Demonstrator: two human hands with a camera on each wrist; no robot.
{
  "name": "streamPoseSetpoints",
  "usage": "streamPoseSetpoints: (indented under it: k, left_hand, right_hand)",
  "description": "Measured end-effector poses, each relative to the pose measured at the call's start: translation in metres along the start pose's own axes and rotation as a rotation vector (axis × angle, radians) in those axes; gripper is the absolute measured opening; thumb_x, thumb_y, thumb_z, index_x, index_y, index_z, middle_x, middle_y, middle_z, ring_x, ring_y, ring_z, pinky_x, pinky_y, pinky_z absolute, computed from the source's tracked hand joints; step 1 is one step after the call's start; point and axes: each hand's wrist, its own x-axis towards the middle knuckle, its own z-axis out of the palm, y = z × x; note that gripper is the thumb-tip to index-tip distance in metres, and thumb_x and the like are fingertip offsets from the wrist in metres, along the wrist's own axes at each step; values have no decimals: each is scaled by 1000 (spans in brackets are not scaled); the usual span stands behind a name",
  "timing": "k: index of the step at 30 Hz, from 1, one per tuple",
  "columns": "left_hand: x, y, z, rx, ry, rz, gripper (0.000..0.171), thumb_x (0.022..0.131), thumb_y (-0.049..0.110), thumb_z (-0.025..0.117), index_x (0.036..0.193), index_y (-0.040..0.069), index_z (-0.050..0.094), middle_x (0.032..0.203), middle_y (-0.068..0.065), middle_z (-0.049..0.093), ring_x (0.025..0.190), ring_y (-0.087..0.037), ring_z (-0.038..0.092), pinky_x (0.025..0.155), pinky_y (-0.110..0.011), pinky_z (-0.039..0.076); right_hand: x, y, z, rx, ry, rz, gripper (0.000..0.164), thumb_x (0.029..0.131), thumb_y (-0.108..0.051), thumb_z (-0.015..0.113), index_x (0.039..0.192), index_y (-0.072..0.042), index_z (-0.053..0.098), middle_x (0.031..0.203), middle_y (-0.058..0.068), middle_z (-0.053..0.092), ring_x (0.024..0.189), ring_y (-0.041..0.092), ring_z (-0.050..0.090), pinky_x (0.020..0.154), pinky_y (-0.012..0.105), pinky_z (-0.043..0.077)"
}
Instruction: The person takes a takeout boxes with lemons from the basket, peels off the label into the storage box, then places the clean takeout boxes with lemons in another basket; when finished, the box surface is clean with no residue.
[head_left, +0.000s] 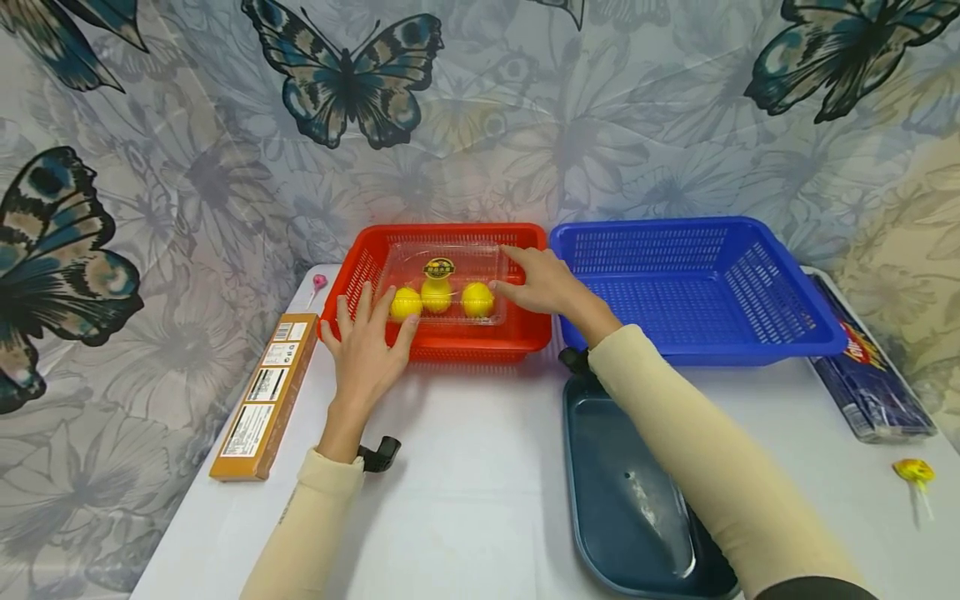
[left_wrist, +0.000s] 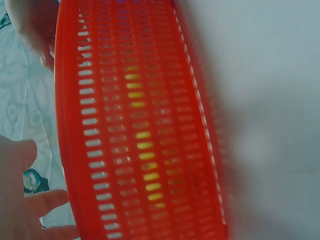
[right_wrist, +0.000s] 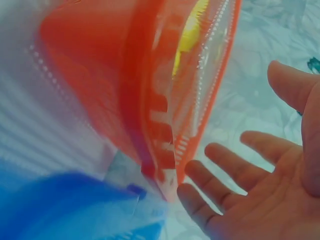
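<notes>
A clear plastic box [head_left: 456,250] with a black-and-gold label and several round yellow items [head_left: 477,300] lies in the red basket [head_left: 450,343]. My left hand [head_left: 367,354] spreads its fingers over the basket's front left, fingertips near the box's left front corner. At the box's right edge is my right hand [head_left: 543,287], thumb and forefinger extended toward it. In the right wrist view, the fingers [right_wrist: 235,165] are straight and apart, beside the red basket. The left wrist view shows the slotted basket wall with yellow behind it.
A blue basket [head_left: 637,292] stands right of the red one. A dark tray [head_left: 600,500] lies under my right forearm. An orange-brown box [head_left: 266,396] and pink lollipop [head_left: 319,282] sit left; a dark blue package [head_left: 873,383] and yellow lollipop [head_left: 913,471] are right.
</notes>
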Motion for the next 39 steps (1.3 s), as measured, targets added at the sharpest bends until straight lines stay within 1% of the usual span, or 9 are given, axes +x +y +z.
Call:
streamPoseSetpoints:
  k: [6,13,18,22,25,29,31,34,39]
  left_hand:
    - [-2,-13,-2,-5,4,-24,68,100,55,49,157,20,41,168,-19,25,153,-55,9,116,-77,-4]
    - [-3,-28,0,-12,28,-62,64,100,50,52,155,18,44,167,-20,27,154,-53,8,117,-75,2]
    - [-5,-39,2,-54,80,-100,65,101,50,51,154,13,45,168,-20,25,154,-54,6,118,-74,2]
    - [-8,-50,6,-115,145,-151,66,99,50,54,152,10,48,169,-15,24,155,-53,3,118,-74,1]
    - [-9,-58,10,-153,203,-185,67,98,49,56,151,9,49,169,-13,25,156,-50,3,119,-73,4]
    - [-10,-62,13,-180,275,-203,67,96,48,61,150,10,51,168,-14,29,156,-48,8,119,-72,8]
    - [-10,-63,14,-180,295,-208,67,95,48,62,150,11,51,167,-13,32,156,-48,11,119,-71,9]
    - [-10,-65,15,-181,305,-212,68,94,48,63,150,12,50,165,-11,35,155,-47,16,118,-71,11]
    - [-10,-68,17,-188,306,-202,68,93,50,64,150,13,52,163,-11,40,152,-47,24,117,-70,15]
  right_hand:
    - [15,-2,4,91,-19,25,77,98,-44,61,161,-12,30,161,16,40,149,39,37,120,61,33]
    - [25,-2,11,150,-40,20,78,97,-38,65,161,-9,30,162,17,39,149,36,39,122,56,32]
    - [34,-2,11,177,-52,46,80,95,-35,68,160,-7,30,161,18,39,148,37,39,122,55,32]
    - [39,0,12,228,-51,74,80,94,-34,71,159,-8,32,160,18,41,146,36,40,121,54,34]
    - [41,0,11,257,-57,80,80,94,-32,72,159,-10,32,159,18,41,145,37,42,119,53,37]
    - [43,0,10,278,-78,83,80,94,-31,72,160,-10,31,159,17,41,144,37,42,118,54,38]
    - [44,-2,9,284,-92,82,81,94,-30,72,160,-10,31,160,17,40,145,37,41,119,54,37]
    - [45,-3,9,284,-110,89,81,93,-28,73,160,-10,31,162,15,38,148,37,37,121,55,34]
    - [49,-1,9,281,-109,110,79,93,-27,73,159,-11,33,163,13,37,150,34,34,123,53,31]
